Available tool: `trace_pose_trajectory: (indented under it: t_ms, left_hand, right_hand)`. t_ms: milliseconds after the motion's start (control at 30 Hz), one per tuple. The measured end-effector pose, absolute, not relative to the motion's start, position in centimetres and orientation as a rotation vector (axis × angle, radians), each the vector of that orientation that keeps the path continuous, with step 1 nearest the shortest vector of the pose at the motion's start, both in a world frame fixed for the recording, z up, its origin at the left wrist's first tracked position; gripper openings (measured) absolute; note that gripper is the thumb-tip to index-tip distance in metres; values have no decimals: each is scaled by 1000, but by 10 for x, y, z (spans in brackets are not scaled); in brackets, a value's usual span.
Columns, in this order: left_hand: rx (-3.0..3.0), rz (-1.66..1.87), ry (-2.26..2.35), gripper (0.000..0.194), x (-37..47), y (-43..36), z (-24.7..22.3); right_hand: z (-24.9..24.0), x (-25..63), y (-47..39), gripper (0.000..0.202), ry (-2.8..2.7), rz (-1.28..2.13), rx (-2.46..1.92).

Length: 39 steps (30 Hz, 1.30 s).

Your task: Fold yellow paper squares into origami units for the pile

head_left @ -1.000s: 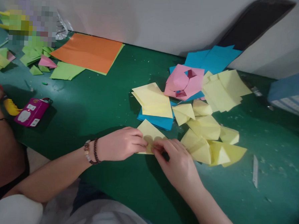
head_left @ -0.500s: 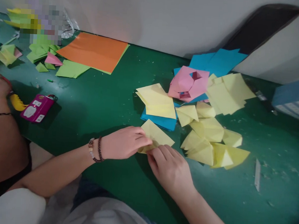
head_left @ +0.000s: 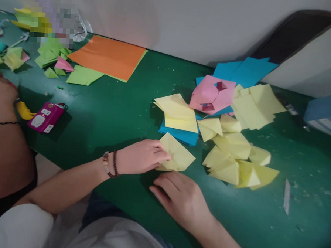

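A pale yellow paper (head_left: 179, 154) with creases and a folded lower edge lies just above my hands. My left hand (head_left: 141, 156) grips its left side between thumb and fingers. My right hand (head_left: 179, 198) is just below the paper, off it, with its fingers curled and thumb apart, nothing visible between them. Behind the paper, light yellow sheets (head_left: 179, 113) rest on blue paper (head_left: 178, 134). Folded yellow pieces (head_left: 231, 146) are piled to the right. A pink folded paper shape (head_left: 211, 95) sits farther back.
Orange paper (head_left: 109, 58) and green pieces (head_left: 84, 75) lie at the back left. A purple box (head_left: 46, 117) is near another person's arm (head_left: 6, 149) at the left. A flat strip (head_left: 286, 197) lies on the green table (head_left: 113, 110) at the right.
My right hand has let go of the yellow paper and moved down and slightly left. My left hand still holds the paper, and more of its surface shows.
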State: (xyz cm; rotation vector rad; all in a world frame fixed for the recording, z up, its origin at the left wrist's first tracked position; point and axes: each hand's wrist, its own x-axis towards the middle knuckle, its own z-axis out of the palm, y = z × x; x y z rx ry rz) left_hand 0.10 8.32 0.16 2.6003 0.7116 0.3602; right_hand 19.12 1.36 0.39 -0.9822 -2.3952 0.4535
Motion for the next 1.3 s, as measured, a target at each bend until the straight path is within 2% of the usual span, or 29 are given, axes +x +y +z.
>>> trace_pose_trajectory:
  t_ms: [167,367,833,1067,1167,1300]
  left_hand:
    - [2617,405,699,22,1,83,-3]
    - [2599,424,702,26,0,84,0]
    - [2625,448,603,22,-1,85,-2]
    - [2702,449,592,19,-1,82,-1]
    - [2753,391,600,20,-3,82,-1]
    - [2734,371,477,24,-8,87,-1]
  right_hand:
    - [24,207,1,10,-2226,603,-1309]
    - [18,192,-24,8,-2043,994,-1488]
    - [11,198,-35,15,-1685,981,-1798]
    - [8,223,-31,14,-1695,732,-1808]
    - [11,239,-16,8,-1894,396,-1736]
    - [10,254,18,24,-2362,-125,-1492]
